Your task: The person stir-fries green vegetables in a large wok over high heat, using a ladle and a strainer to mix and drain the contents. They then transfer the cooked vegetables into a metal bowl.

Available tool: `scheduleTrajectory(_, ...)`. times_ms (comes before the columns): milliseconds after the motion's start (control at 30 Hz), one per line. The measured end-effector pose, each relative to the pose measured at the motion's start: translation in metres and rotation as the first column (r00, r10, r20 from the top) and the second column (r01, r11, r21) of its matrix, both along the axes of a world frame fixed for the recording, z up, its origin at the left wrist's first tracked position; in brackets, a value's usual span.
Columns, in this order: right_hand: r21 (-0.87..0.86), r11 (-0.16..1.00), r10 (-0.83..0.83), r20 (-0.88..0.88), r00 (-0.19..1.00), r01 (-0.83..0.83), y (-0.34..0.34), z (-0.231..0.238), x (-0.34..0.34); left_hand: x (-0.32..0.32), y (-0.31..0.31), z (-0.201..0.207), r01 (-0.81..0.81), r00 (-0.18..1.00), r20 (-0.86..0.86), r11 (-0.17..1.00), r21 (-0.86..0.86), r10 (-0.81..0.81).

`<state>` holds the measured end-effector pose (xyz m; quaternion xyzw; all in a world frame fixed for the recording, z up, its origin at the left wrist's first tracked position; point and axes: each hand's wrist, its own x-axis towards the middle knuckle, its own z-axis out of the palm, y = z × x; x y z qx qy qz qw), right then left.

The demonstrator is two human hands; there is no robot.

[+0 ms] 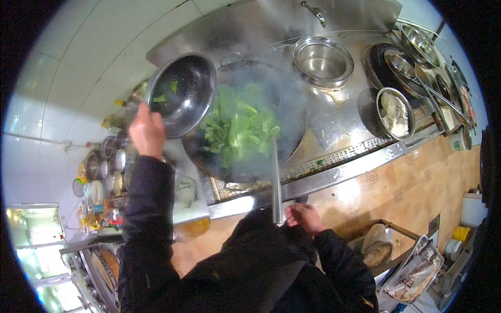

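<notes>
Here, on a stainless-steel cooking range [334, 112] against a white tiled wall [99, 57], the left hand [146, 131] grips the rim of a tilted round steel bowl [182, 94] above a steaming dark wok of green leaves [242, 128], while the right hand [304, 216] is closed around a long steel ladle handle [276, 182].

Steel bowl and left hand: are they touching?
Touching. The head view shows the left hand gripping the lower rim of the tilted steel bowl beside the steaming wok of greens.
</notes>
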<state>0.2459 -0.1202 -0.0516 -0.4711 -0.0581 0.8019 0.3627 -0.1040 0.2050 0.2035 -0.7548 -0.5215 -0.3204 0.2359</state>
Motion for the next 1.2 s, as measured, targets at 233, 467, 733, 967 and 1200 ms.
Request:
scheduleTrajectory(233, -0.015, 0.979, -0.194, 0.206, 0.959, 0.201, -0.04, -0.279, -0.016, -0.047, -0.061, -0.007, 0.083, 0.812, 0.572, 0.947, -0.309, 0.116)
scheduleTrajectory(467, 0.377, 0.887, -0.422, 0.425, 0.801, 0.268, -0.004, -0.371, -0.063, -0.102, -0.144, -0.009, 0.222, 0.338, 0.81, 0.795, -0.564, 0.48)
scheduleTrajectory(733, -0.183, 0.895, 0.298, 0.924, 0.239, -0.406, -0.058, -0.338, 0.0, -0.133, -0.159, -0.039, 0.271, 0.257, 0.818, 0.774, -0.573, 0.515)
scheduleTrajectory(967, 0.059, 0.975, -0.203, -0.142, 0.969, 0.213, 0.018, 0.074, -0.084, -0.105, -0.164, -0.043, 0.329, 0.149, 0.89, 0.827, -0.456, 0.432)
scheduleTrajectory(1200, 0.047, 0.964, -0.246, -0.211, 0.946, 0.261, 0.087, 0.131, -0.042, -0.071, -0.16, -0.044, -0.056, 0.936, 0.342, 0.994, -0.096, 0.086)
